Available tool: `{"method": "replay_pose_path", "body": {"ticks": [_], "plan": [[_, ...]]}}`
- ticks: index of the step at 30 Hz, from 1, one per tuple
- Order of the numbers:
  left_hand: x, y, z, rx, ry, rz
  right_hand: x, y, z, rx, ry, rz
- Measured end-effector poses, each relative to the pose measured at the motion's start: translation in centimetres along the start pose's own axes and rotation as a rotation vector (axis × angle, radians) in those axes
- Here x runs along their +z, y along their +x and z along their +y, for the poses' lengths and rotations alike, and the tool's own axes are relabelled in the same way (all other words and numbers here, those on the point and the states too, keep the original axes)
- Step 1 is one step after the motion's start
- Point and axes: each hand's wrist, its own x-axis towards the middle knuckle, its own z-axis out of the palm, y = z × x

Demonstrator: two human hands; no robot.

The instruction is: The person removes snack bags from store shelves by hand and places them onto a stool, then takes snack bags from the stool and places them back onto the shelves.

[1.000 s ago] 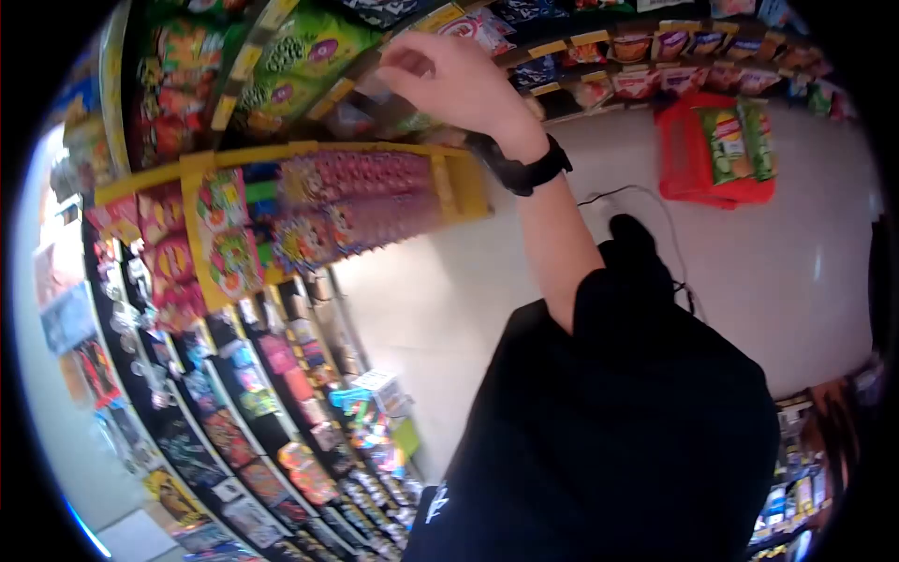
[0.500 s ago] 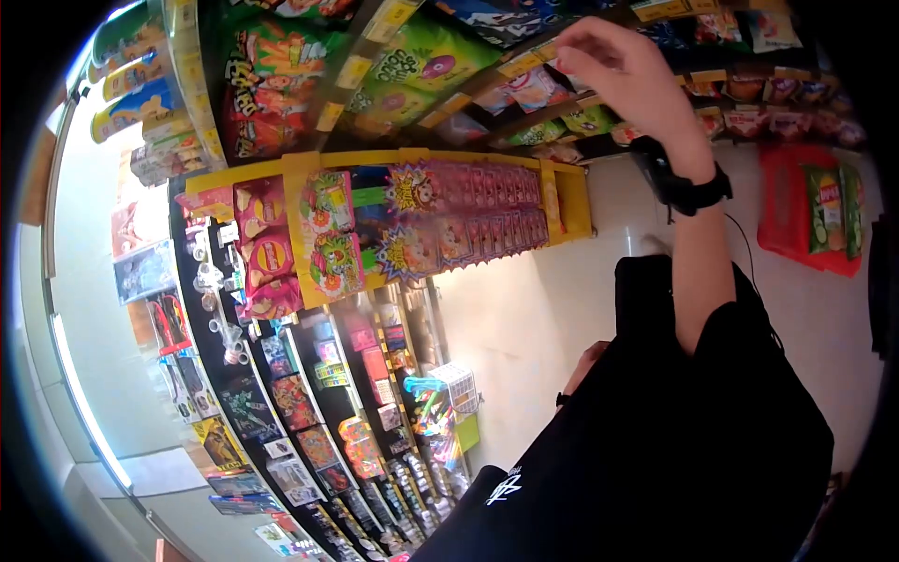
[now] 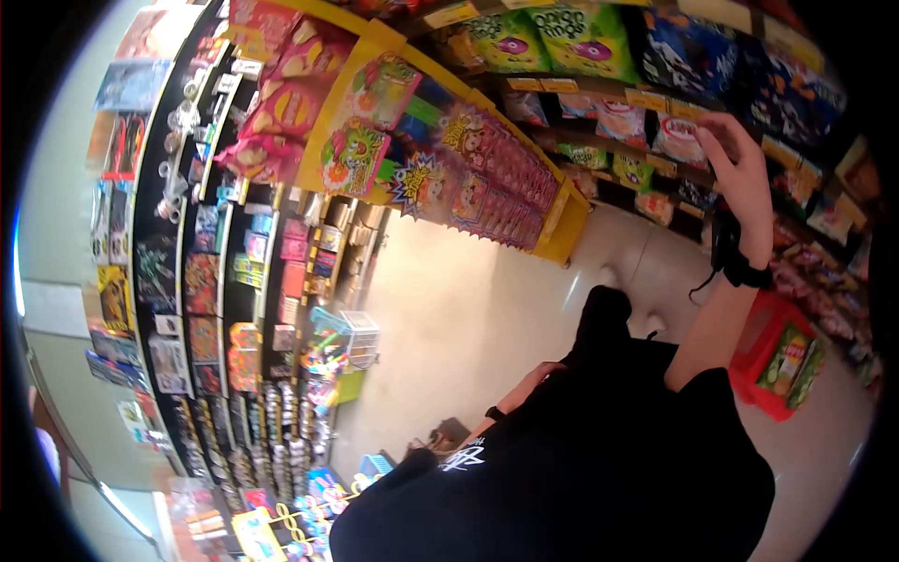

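Observation:
My right hand [image 3: 735, 155], with a black watch on its wrist, reaches up to the snack shelf. Its fingers are apart and slightly curved, at the edge of a small white-and-red snack bag [image 3: 679, 139]; whether they touch it I cannot tell. Another small snack bag [image 3: 620, 122] sits beside that one on the same shelf. Green onion ring bags [image 3: 581, 39] and dark blue bags [image 3: 691, 49] fill the shelf above. My left hand [image 3: 536, 382], with a dark wristband, lies stretched against my black clothing, its fingertips partly hidden.
A red basket [image 3: 738, 367] on the floor at right holds a green chip bag [image 3: 785, 363]. A yellow display rack [image 3: 562, 229] with pink and green packets juts out at the shelf's end. Shelves of toys and small goods [image 3: 245, 354] line the left side.
The view has turned, so the yellow rack and shelves sit differently. My right hand has moved to the small snack bags. More of my left hand and forearm shows.

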Motion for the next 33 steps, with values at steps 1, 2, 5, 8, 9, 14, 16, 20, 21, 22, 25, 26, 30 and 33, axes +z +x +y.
{"method": "replay_pose_path", "body": {"ticks": [1,2,5,8,9,14,16,20,21,22,25,26,30,33], "plan": [[0.0,0.7,-1.8,0.059,0.122,0.087,0.2,0.2,0.0,0.005,-0.029,-0.001],[0.0,1.6,-3.2,0.106,0.172,0.172,0.4,0.3,0.0,0.015,-0.061,-0.002],[-0.7,2.9,-5.8,0.04,0.13,0.273,1.3,1.1,0.2,0.021,-0.107,0.013],[-2.4,3.6,-5.8,-0.166,-0.125,0.357,3.3,1.9,-0.2,-0.014,-0.103,0.096],[-3.7,3.8,-6.1,-0.238,-0.2,0.356,4.3,2.1,-0.3,-0.029,-0.025,0.132],[-8.0,4.1,-11.5,-0.133,-0.243,0.549,11.3,2.7,-1.8,-0.073,0.225,0.214],[-10.7,5.7,-15.2,-0.027,-0.164,0.528,14.1,2.6,-3.5,-0.147,0.252,0.158],[-15.7,6.5,-12.2,0.062,-0.275,0.395,17.6,2.3,-4.9,-0.088,0.135,0.119],[-17.0,6.6,-11.5,0.032,-0.332,0.338,18.0,2.0,-4.7,-0.082,0.139,0.112],[-17.8,6.8,-11.0,-0.004,-0.39,0.277,18.3,1.8,-4.9,-0.058,0.129,0.129],[-19.6,7.3,-10.2,-0.084,-0.58,0.137,18.5,0.3,-5.1,0.012,0.155,0.191],[-20.0,7.7,-10.6,-0.111,-0.647,0.099,18.5,-0.2,-5.2,-0.027,0.122,0.196],[-21.9,10.4,-11.3,-0.109,-0.558,-0.096,17.5,-3.4,-6.1,-0.002,-0.077,0.339],[-23.3,12.9,-10.7,-0.071,-0.407,-0.202,16.3,-6.5,-7.6,0.003,-0.188,0.442]]}}
